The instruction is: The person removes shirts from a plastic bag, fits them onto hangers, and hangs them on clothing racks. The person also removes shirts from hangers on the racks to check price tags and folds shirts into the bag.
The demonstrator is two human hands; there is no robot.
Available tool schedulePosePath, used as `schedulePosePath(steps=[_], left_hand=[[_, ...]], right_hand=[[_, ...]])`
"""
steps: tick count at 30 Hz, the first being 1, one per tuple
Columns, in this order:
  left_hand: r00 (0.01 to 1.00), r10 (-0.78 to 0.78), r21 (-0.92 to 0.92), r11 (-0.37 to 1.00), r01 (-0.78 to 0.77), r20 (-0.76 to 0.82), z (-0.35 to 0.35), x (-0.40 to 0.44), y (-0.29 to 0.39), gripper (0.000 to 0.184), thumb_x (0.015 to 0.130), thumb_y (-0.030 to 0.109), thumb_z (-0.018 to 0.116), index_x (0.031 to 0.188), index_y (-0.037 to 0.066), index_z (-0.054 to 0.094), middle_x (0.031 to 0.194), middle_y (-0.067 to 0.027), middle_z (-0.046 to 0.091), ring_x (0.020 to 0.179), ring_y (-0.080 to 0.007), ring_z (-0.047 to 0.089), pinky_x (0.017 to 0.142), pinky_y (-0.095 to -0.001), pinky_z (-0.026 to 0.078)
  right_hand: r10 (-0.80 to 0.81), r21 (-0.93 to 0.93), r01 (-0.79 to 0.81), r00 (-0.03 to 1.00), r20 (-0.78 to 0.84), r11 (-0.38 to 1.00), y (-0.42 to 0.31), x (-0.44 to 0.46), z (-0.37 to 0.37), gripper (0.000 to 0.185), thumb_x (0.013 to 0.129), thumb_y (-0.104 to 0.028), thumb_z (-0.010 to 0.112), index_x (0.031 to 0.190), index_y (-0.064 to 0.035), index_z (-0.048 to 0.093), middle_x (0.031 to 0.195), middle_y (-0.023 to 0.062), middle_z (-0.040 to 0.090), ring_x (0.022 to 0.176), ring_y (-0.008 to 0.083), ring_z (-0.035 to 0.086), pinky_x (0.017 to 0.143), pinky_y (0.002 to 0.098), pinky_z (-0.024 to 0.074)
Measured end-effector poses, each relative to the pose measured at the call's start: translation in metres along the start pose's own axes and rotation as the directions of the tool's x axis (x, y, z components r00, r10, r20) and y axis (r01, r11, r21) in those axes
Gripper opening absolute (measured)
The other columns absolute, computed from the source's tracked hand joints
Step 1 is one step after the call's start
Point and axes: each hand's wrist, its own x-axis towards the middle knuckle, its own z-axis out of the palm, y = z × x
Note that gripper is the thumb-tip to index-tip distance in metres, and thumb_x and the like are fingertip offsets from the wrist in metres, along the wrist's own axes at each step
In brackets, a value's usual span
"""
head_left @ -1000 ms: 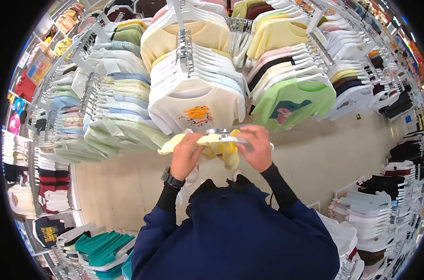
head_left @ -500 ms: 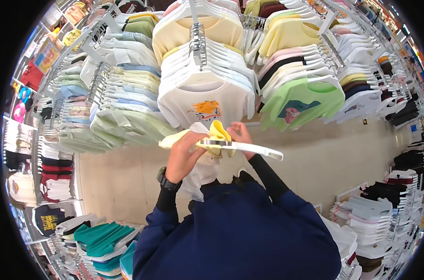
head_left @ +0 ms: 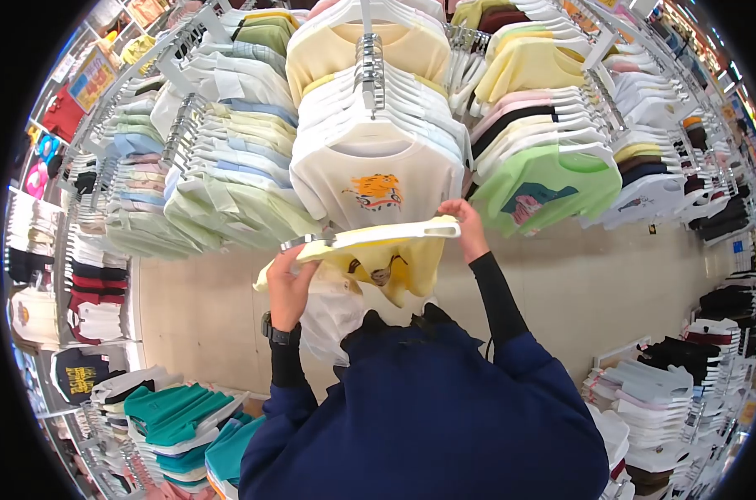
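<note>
Raised since the earlier frame: the right end of the hanger [head_left: 444, 227], with the shirt [head_left: 415, 260] spreading below it. Left hand [head_left: 289, 287] closes on the shirt's shoulder; a slack clasp could let the hanger twist. Film [head_left: 332, 321] dangles just below, liable to snag. Shirt hangs between both hands. Right hand [head_left: 465, 223] meets the hanger's bare end; pinch cannot be confirmed. Uneven pull could drag the cloth off.

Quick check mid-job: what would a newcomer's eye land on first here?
First, probably the yellow shirt at centre, on a white hanger, gripped by the left hand, with the right hand at the hanger's bare end. Next come the white shirt with an orange print, hanging just beyond, and the bright green shirt to its right.
</note>
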Motion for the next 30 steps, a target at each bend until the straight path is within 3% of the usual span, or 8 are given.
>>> schedulePosePath(steps=[3, 9, 12, 13, 16, 22, 25, 30], left_hand=[[0.998, -0.014, 0.020, 1.000, 0.016, -0.057, -0.004, -0.004, -0.001, 0.026, 0.082, 0.000, 0.069, 0.108, -0.003, 0.065, 0.099, -0.0126, 0.067, 0.093, -0.0228, 0.063, 0.084, -0.0314, 0.047], [0.999, -0.046, -0.026, 0.999, 0.046, 0.002, -0.006, -0.009, -0.006, 0.027, 0.080, -0.003, 0.067, 0.107, 0.000, 0.066, 0.099, -0.0106, 0.066, 0.092, -0.0225, 0.063, 0.083, -0.0311, 0.047], [0.994, 0.111, 0.121, 0.986, -0.111, 0.007, -0.010, -0.006, 0.001, 0.032, 0.077, -0.005, 0.067, 0.108, 0.004, 0.067, 0.097, -0.0105, 0.065, 0.091, -0.0240, 0.062, 0.082, -0.0311, 0.047], [0.994, 0.105, 0.133, 0.986, -0.103, -0.009, -0.008, -0.007, 0.000, 0.033, 0.077, -0.006, 0.067, 0.108, 0.004, 0.067, 0.097, -0.0108, 0.064, 0.091, -0.0246, 0.062, 0.082, -0.0312, 0.047], [0.996, 0.082, 0.119, 0.990, -0.076, -0.046, 0.002, -0.006, -0.005, 0.035, 0.075, -0.007, 0.066, 0.108, 0.006, 0.067, 0.096, -0.0113, 0.064, 0.092, -0.0260, 0.062, 0.081, -0.0319, 0.047], [0.998, 0.030, 0.000, 1.000, -0.030, -0.053, 0.022, 0.000, -0.013, 0.034, 0.076, -0.005, 0.068, 0.108, 0.004, 0.066, 0.098, -0.0119, 0.065, 0.092, -0.0269, 0.063, 0.083, -0.0326, 0.048], [0.997, 0.076, -0.020, 0.997, -0.076, -0.029, 0.032, 0.007, -0.008, 0.033, 0.076, -0.004, 0.069, 0.108, 0.004, 0.066, 0.098, -0.0123, 0.066, 0.092, -0.0274, 0.063, 0.083, -0.0331, 0.048], [0.993, 0.116, -0.038, 0.993, -0.116, 0.009, 0.051, 0.017, -0.002, 0.032, 0.077, -0.001, 0.070, 0.108, 0.004, 0.067, 0.098, -0.0127, 0.067, 0.092, -0.0270, 0.064, 0.082, -0.0325, 0.048]], right_hand=[[0.055, -0.175, -0.044, 0.997, 0.059, 0.983, -0.031, -0.005, 0.004, 0.025, 0.079, -0.003, 0.056, 0.102, -0.0112, 0.060, 0.099, -0.0016, 0.060, 0.087, 0.0080, 0.058, 0.064, 0.0238, 0.0486], [0.065, -0.157, -0.064, 0.998, -0.002, 0.985, -0.033, -0.002, 0.006, 0.026, 0.078, 0.001, 0.054, 0.100, -0.0104, 0.060, 0.096, -0.0004, 0.063, 0.076, 0.0086, 0.058, 0.056, 0.0216, 0.0452], [0.054, -0.093, -0.062, 0.995, -0.088, 0.994, -0.026, 0.014, -0.007, 0.031, 0.074, 0.006, 0.046, 0.098, -0.0062, 0.061, 0.094, 0.0032, 0.063, 0.075, 0.0099, 0.061, 0.050, 0.0227, 0.0457], [0.030, -0.100, -0.040, 0.995, -0.100, 0.994, -0.028, 0.015, -0.008, 0.031, 0.073, 0.006, 0.047, 0.097, -0.0057, 0.062, 0.093, 0.0042, 0.064, 0.076, 0.0137, 0.062, 0.058, 0.0266, 0.0498], [-0.198, -0.410, 0.170, 0.980, -0.029, 0.896, -0.033, 0.013, 0.001, 0.031, 0.073, 0.005, 0.045, 0.098, -0.0032, 0.062, 0.089, 0.0077, 0.066, 0.078, 0.0196, 0.064, 0.072, 0.0309, 0.0515], [-0.300, -0.517, 0.395, 0.918, 0.261, 0.759, -0.073, -0.017, 0.034, 0.033, 0.076, 0.003, 0.039, 0.102, -0.0001, 0.060, 0.096, 0.0152, 0.069, 0.086, 0.0241, 0.067, 0.083, 0.0361, 0.0507], [-0.206, -0.531, 0.358, 0.923, 0.324, 0.768, -0.100, -0.033, 0.052, 0.042, 0.079, 0.003, 0.037, 0.116, 0.0003, 0.056, 0.101, 0.0113, 0.069, 0.072, 0.0166, 0.066, 0.063, 0.0261, 0.0524], [-0.048, -0.316, 0.194, 0.908, 0.417, 0.929, -0.122, -0.049, 0.073, 0.047, 0.082, 0.002, 0.038, 0.128, 0.0023, 0.048, 0.105, 0.0153, 0.067, 0.072, 0.0187, 0.068, 0.066, 0.0270, 0.0534]])
